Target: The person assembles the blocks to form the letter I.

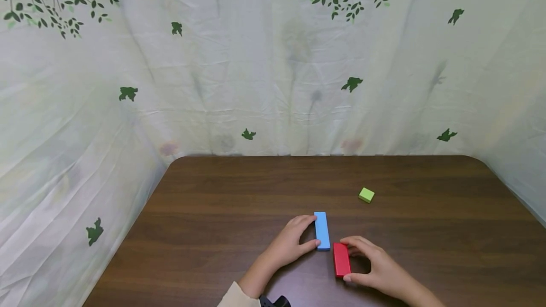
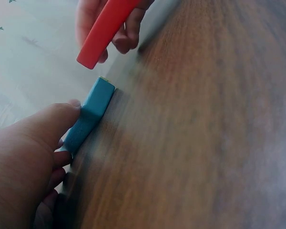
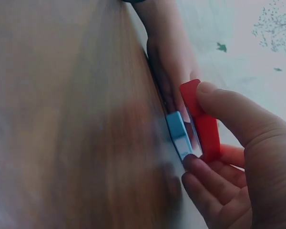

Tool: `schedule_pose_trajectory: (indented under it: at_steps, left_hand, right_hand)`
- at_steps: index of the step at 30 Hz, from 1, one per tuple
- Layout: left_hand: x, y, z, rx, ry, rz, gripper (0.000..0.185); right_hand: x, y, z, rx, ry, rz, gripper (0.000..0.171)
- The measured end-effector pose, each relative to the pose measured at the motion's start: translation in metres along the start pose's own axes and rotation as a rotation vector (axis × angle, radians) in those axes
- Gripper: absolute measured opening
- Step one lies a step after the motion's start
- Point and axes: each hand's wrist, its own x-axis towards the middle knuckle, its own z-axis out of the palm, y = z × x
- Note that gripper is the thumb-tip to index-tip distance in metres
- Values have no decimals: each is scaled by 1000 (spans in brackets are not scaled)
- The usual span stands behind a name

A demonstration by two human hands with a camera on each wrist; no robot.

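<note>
A long flat blue block [image 1: 322, 231] lies on the wooden table, its length pointing away from me. My left hand [image 1: 290, 243] holds it from the left, thumb near the close end and a fingertip at the far end. To the right and nearer stands a red block [image 1: 341, 259] of similar shape, pinched lengthwise between thumb and fingers of my right hand [image 1: 377, 266]. In the left wrist view the red block [image 2: 107, 33] appears raised off the tabletop. A small gap separates the two blocks in the head view. The right wrist view shows the blue block [image 3: 179, 134] beyond the red one.
A small green block [image 1: 366, 195] sits farther back on the brown table [image 1: 239, 184], right of the blue one. Behind the table's far edge hangs a pale cloth [image 1: 264, 60] printed with leaves and branches. A black strap piece [image 1: 275, 302] shows at the left wrist.
</note>
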Motion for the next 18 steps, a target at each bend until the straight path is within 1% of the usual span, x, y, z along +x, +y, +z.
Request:
schedule_pose_trajectory:
  at_steps: [3,8,14,18]
  left_hand:
    - [-1,0,0,-2,-3,-1,58]
    - [-1,1,-1,-9,-8,-4,58]
    - [-1,0,-1,-6,-1,2,58]
    - [-1,0,-1,-8,-6,-3,59]
  right_hand:
    - [0,-1,3,-7,-6,-23,58]
    - [1,-5,6,-48,1,-60,56]
    - [0,-9,12,-113,-7,-71,54]
    - [0,-10,16,-157,0,-61,55]
